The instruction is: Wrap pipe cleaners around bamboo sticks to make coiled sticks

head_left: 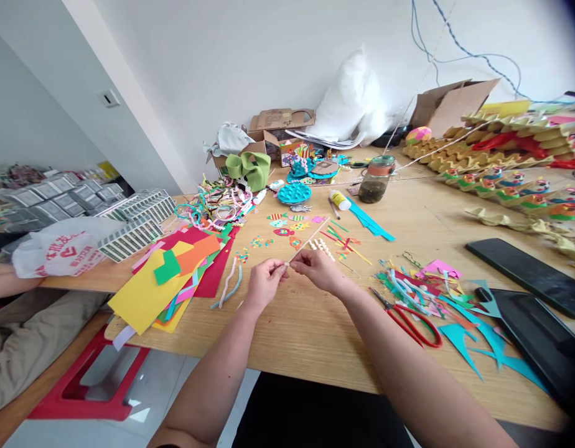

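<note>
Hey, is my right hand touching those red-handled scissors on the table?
Apart. The head view shows bare tabletop between your right hand and the tips of the red-handled scissors, which lie off to its right.

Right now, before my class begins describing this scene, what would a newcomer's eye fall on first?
Probably the left hand and right hand, together in the middle, holding a thin pale strip near its lower end. Left of them, the bright coloured sheets lie overlapping on the table. Right of them, red-handled scissors lie beside paper scraps, partly behind the right forearm.
</note>
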{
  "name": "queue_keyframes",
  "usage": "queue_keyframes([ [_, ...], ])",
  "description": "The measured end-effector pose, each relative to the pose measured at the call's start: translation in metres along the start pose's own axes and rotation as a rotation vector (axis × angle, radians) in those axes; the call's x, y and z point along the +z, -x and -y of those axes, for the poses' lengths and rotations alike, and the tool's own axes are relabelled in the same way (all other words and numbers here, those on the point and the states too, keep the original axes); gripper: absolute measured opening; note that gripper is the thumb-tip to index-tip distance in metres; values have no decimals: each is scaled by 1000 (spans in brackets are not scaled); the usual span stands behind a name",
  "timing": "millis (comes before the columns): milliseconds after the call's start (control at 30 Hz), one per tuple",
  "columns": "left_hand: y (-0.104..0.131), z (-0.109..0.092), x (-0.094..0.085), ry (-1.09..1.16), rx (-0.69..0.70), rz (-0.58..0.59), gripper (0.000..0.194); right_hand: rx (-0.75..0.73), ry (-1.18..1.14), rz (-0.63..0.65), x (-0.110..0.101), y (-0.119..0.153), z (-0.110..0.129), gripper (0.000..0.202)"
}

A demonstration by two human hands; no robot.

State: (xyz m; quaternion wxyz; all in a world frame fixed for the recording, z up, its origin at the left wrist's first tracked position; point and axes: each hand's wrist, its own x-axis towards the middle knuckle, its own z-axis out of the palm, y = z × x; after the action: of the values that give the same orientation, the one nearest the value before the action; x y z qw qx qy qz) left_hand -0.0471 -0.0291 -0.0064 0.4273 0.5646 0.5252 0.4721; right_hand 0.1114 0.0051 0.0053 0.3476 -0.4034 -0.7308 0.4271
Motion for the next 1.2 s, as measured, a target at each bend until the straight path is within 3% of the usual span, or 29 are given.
queue_keyframes([
  [167,0,-6,-3,286,-190,126,29,-50,45,-29,1,1,4,17],
  [367,-3,-6,-11,640,-415,293,24,-98,51,-10,2,3,6,17],
  [500,-3,-5,-15,727,-480,384,24,-107,12,10,2,3,6,17],
  [600,-1,-6,-13,592,-399,323,25,-113,2,9,2,2,5,16],
  [767,1,-1,-3,175,-140,133,34,-47,83,-37,3,1,0,15],
  [933,0,10,-1,-148,118,8,17,7,29,-33,4,0,-2,18],
  [1200,1,9,-2,-332,227,-81,15,84,-109,58,0,1,-1,28],
])
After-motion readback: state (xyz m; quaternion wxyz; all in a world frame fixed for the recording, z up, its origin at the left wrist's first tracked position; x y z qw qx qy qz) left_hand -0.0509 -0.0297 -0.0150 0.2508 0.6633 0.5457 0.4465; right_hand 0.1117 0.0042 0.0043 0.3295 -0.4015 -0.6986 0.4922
